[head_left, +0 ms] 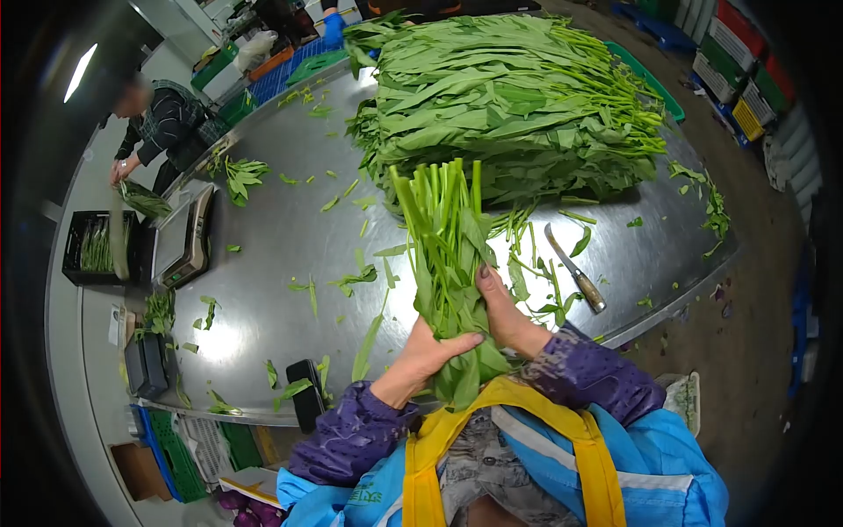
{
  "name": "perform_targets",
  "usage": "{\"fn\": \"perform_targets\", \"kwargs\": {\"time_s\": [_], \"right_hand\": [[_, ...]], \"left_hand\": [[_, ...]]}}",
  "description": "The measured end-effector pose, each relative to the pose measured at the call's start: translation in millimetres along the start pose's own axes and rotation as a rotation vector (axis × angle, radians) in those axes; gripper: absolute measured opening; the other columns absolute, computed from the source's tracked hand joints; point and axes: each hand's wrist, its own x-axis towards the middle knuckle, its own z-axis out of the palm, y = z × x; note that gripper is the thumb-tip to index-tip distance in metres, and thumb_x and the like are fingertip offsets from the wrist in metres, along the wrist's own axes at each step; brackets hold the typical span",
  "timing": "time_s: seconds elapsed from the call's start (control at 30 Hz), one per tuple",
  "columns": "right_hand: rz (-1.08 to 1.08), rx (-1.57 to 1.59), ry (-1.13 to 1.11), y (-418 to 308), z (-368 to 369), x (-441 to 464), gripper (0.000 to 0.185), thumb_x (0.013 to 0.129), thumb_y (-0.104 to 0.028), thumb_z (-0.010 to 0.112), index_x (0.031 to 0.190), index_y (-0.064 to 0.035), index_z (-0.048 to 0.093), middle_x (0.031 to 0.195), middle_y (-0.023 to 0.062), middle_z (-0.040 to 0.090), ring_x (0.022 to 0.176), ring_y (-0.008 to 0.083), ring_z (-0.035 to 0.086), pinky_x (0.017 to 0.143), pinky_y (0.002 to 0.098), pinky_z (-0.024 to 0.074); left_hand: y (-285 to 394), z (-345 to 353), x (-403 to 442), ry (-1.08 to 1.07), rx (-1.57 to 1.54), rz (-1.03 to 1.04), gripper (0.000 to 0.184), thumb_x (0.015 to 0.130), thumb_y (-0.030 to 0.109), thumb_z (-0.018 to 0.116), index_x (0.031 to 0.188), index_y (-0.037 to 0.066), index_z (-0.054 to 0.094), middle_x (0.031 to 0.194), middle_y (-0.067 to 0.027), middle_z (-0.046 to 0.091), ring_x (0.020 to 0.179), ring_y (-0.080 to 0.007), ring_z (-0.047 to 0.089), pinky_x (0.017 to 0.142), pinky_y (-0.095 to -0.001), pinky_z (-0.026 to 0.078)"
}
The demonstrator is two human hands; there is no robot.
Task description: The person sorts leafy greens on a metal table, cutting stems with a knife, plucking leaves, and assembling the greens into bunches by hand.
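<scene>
An upright bunch of leafy greens, cut stems at the top, is held over the near part of the metal table. My left hand is wrapped round its lower leafy part, thumb across the front. My right hand grips the bunch from the right side, a little higher, with its thumb up; its other fingers are mostly hidden behind the leaves. Beyond the bunch lies a large pile of the same greens, stems to the right. A curved knife with a wooden handle lies right of my right hand.
A black phone lies at the near edge. Scales stand at the left, beside a black crate of greens. A co-worker holds a bundle there. A blue-gloved hand is at the far edge. Loose leaves are scattered about.
</scene>
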Motion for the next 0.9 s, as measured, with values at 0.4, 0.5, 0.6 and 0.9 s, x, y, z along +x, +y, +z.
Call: {"fn": "perform_targets", "kwargs": {"time_s": [0.4,0.5,0.6,0.9], "right_hand": [[0.305,-0.278,-0.041,5.3,-78.5,-39.7,0.024,0.083,-0.006,0.055,0.105,0.0013,0.054,0.083,0.0035,0.057,0.066,0.0067,0.054,0.063,0.0199,0.0454],[0.264,-0.280,-0.071,-3.2,-73.5,-33.3,0.022,0.082,-0.003,0.053,0.103,0.0029,0.054,0.079,0.0022,0.056,0.065,0.0066,0.053,0.061,0.0201,0.0444],[0.270,-0.294,-0.062,-7.3,-71.2,-34.6,0.021,0.081,-0.002,0.053,0.102,0.0033,0.054,0.078,0.0022,0.056,0.064,0.0067,0.052,0.060,0.0199,0.0441],[0.204,-0.285,-0.024,-16.2,-64.9,-20.9,0.019,0.080,-0.003,0.055,0.098,0.0020,0.057,0.081,0.0029,0.059,0.066,0.0058,0.054,0.061,0.0199,0.0451]], "left_hand": [[-2.6,-125.9,-23.7,0.516,1.678,0.279,0.092,0.058,-0.001,0.059,0.140,0.016,0.019,0.057,-0.0158,0.056,0.049,-0.0354,0.054,0.045,-0.0442,0.041],[16.9,-106.6,-24.5,0.503,1.665,0.287,0.086,0.061,-0.001,0.057,0.138,0.021,0.025,0.059,-0.0142,0.057,0.053,-0.0344,0.056,0.047,-0.0433,0.043],[6.6,-115.0,-20.5,0.408,1.836,0.137,0.085,0.063,-0.001,0.055,0.138,0.023,0.024,0.058,-0.0145,0.056,0.052,-0.0345,0.056,0.047,-0.0435,0.043],[21.1,-101.1,-30.3,0.427,1.957,0.253,0.078,0.064,-0.002,0.055,0.134,0.029,0.035,0.055,-0.0088,0.054,0.049,-0.0271,0.055,0.049,-0.0377,0.042]]}}
